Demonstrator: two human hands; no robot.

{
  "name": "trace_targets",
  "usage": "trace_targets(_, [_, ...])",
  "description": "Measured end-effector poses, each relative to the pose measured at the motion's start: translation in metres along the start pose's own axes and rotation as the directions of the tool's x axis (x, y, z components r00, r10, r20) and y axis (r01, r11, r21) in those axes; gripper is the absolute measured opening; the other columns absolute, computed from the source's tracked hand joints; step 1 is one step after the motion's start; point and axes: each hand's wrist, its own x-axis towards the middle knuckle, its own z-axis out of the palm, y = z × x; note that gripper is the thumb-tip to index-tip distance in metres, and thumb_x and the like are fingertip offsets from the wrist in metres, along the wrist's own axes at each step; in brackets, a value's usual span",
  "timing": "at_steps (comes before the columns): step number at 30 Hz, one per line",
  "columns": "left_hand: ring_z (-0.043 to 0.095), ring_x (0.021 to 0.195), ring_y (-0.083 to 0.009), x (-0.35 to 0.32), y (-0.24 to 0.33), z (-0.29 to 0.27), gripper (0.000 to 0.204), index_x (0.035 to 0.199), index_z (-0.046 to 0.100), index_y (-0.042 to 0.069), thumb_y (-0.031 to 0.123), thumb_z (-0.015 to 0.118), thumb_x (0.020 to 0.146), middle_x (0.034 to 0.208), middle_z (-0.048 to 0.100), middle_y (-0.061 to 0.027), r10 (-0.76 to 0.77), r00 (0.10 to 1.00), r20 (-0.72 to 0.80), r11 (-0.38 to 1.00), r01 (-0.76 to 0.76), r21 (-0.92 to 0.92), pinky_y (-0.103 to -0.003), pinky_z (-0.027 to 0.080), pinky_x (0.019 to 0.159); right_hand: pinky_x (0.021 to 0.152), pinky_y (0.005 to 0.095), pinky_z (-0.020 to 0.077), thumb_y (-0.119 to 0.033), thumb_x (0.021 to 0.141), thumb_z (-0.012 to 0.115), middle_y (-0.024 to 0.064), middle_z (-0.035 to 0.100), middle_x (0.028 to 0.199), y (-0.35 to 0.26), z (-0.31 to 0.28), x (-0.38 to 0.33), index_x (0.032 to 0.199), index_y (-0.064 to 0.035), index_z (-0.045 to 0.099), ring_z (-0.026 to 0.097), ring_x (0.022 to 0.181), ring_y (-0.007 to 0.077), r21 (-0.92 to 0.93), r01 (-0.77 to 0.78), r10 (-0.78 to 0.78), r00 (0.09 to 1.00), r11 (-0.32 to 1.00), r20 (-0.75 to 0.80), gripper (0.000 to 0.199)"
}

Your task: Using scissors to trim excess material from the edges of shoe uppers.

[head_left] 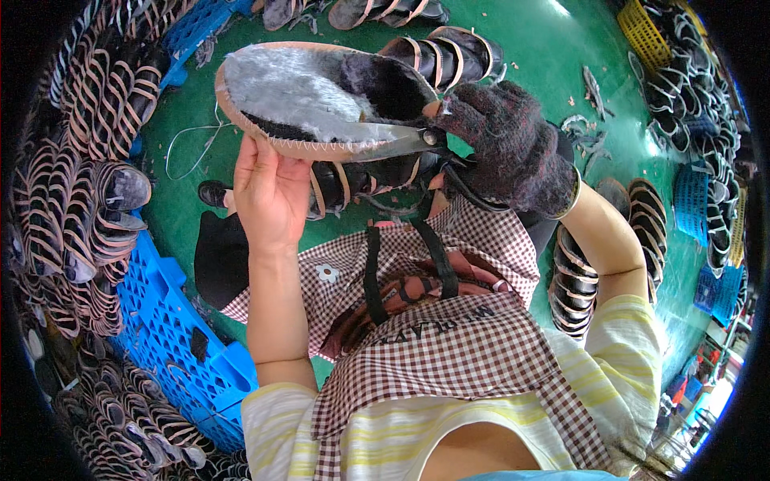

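My bare left hand grips the near edge of a fur-lined slipper, fingers beneath it and thumb at the rim. The slipper's open top faces up, showing grey-white fur toward the left and darker fur at the right. Tan edging with pale zigzag stitching runs along its near side. In a dark knitted glove, my right hand is closed round the black handles of a pair of scissors. Their blades point left and lie along the slipper's near rim. Whether the tips touch the fur, I cannot tell.
Rows of nested slippers fill the left side beside a blue plastic pallet. More nested slippers stand on the green floor at right. Fluff scraps lie about. A yellow basket and a blue basket are at far right.
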Motion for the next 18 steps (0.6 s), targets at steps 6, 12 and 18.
trace_targets(6, [0.050,0.108,-0.0254,-0.009,0.009,-0.001,0.030,0.117,0.047,0.006,0.016,0.046,0.089,0.119,0.051,-0.0096,-0.020,0.999,-0.049,0.990,0.027,0.138,-0.044,0.040,0.093,0.063,0.0395,0.0420,-0.026,0.056,0.072,0.0125,0.056,0.091,-0.014,-0.010,0.003,0.110,-0.0070,0.052,0.056,0.077,0.0309,-0.104,-0.061,0.062,0.998,0.993,0.001,0.061])
trace_targets(12, [0.051,0.107,-0.0232,-0.016,-0.011,0.013,0.031,0.119,0.044,0.002,0.017,0.042,0.092,0.117,0.052,-0.0098,-0.047,0.999,-0.012,0.995,0.047,0.082,-0.040,0.038,0.094,0.061,0.0389,0.0411,-0.029,0.055,0.076,0.0133,0.057,0.081,-0.023,-0.012,0.004,0.106,-0.0024,0.050,0.055,0.069,0.0323,-0.002,-0.077,0.076,0.989,0.997,0.125,0.063])
trace_targets(18, [0.051,0.108,-0.0232,-0.014,-0.016,0.016,0.030,0.117,0.045,0.000,0.016,0.041,0.092,0.117,0.053,-0.0106,-0.114,0.993,-0.043,0.984,0.119,0.132,-0.040,0.037,0.095,0.056,0.0402,0.0415,-0.027,0.058,0.074,0.0118,0.057,0.079,-0.029,-0.012,0.016,0.104,-0.0031,0.052,0.055,0.064,0.0308,-0.022,-0.050,0.050,0.999,0.999,-0.008,0.056])
